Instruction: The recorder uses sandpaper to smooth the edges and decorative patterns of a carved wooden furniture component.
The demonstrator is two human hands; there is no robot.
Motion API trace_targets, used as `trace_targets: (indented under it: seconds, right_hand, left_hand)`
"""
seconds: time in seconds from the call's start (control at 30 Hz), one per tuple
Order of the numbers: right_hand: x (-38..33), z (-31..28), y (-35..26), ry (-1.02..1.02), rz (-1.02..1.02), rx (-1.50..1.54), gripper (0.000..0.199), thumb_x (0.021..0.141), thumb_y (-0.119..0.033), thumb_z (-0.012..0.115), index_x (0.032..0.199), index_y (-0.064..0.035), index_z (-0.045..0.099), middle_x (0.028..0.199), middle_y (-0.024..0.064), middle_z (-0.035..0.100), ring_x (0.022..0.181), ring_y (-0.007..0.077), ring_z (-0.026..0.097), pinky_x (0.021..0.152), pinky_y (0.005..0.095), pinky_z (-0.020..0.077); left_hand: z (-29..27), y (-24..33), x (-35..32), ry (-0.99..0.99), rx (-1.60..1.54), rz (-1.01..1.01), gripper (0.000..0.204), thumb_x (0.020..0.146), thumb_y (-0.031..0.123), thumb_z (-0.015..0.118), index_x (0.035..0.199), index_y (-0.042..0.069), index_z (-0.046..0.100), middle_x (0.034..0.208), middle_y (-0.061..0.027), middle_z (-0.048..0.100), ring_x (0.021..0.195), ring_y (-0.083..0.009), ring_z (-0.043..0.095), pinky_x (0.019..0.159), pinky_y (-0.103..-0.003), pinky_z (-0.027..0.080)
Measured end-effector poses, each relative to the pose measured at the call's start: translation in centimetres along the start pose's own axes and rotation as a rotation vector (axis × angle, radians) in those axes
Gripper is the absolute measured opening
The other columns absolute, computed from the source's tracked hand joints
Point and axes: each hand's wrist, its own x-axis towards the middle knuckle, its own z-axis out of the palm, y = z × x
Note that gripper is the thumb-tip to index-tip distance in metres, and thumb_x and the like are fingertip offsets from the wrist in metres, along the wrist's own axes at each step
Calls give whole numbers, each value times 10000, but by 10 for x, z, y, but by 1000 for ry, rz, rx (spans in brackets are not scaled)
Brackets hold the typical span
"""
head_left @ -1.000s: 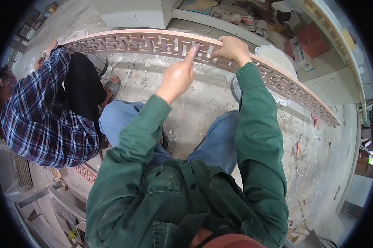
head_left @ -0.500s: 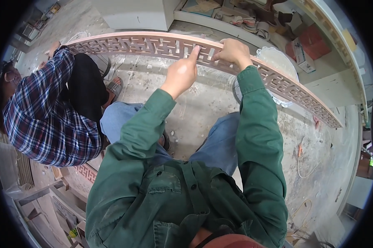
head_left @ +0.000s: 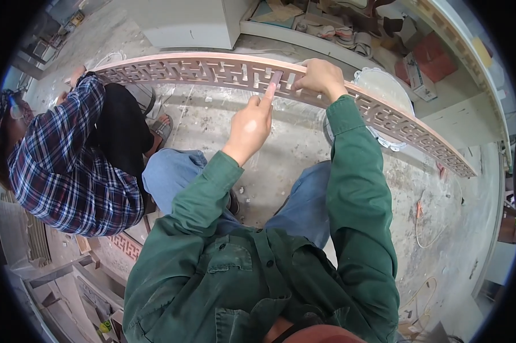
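Note:
A long, narrow, pinkish wooden lattice panel (head_left: 223,56) with cut-out geometric slots stretches across in front of me. My right hand (head_left: 323,78) is closed over its upper edge, right of the middle, thumb against the lattice face. My left hand (head_left: 250,128) pinches a thin, flat, brownish-grey strip (head_left: 277,78), perhaps a sanding strip, with the index finger stretched along it. The strip's tip lies against the lattice just left of my right hand. Whether it enters a slot I cannot tell.
At left a person in a plaid shirt (head_left: 69,166) squats, a hand (head_left: 77,75) at the panel's far end. A whitish round-topped stool (head_left: 383,86) stands behind the panel. An orange-handled cord (head_left: 419,210) lies on the floor at right. Wooden frames (head_left: 78,280) stand lower left.
My left hand has drawn back toward me, and more of the strip now shows beyond its fingertips. My right hand keeps its hold. The panel's left part appears slightly lower in view.

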Motion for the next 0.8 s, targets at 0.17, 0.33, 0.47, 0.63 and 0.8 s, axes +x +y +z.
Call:
trace_targets:
  seconds: [0.17, 0.33, 0.47, 0.63, 0.8]
  right_hand:
    - [-1, 0, -2, 21, -5, -2, 450, 571, -404, 797, 946, -166, 728, 895, 75, 714, 882, 265, 669, 779, 377, 503]
    - [2, 1, 2, 27, 0, 8, 496, 570, -419, 796, 981, -151, 719, 924, 83, 712, 911, 275, 665, 787, 385, 503]
    - [0, 1, -2, 11, 0, -15, 513, 574, -425, 796, 997, -147, 715, 932, 85, 711, 920, 278, 663, 790, 388, 503]
    - [-1, 0, -3, -7, 4, -4, 538, 576, -427, 795, 1031, -152, 709, 936, 83, 712, 925, 272, 665, 792, 384, 502]
    - [0, 3, -4, 15, 4, -4, 553, 580, -422, 793, 1056, -154, 707, 934, 83, 713, 918, 271, 667, 793, 381, 501]
  left_hand:
    - [1, -12, -22, -70, -470, -88, 513, 934, 150, 526, 1428, 126, 393, 735, -85, 571, 564, -224, 570, 498, -387, 462]
    - [-16, -10, -22, -227, -1239, -558, 449, 1012, 199, 413, 1448, 108, 360, 726, -4, 552, 400, -46, 396, 368, -185, 324]
    - [-14, -6, -20, -171, -1356, -570, 451, 1013, 208, 407, 1450, 106, 359, 719, -6, 548, 406, -51, 400, 374, -192, 327]
    - [3, 2, -26, -40, -1615, -614, 469, 1015, 230, 400, 1464, 114, 328, 739, -15, 541, 422, -49, 398, 386, -189, 327]
    - [14, 6, -28, -18, -1603, -620, 472, 1017, 234, 394, 1466, 111, 319, 746, -15, 541, 433, -53, 402, 392, -190, 329]
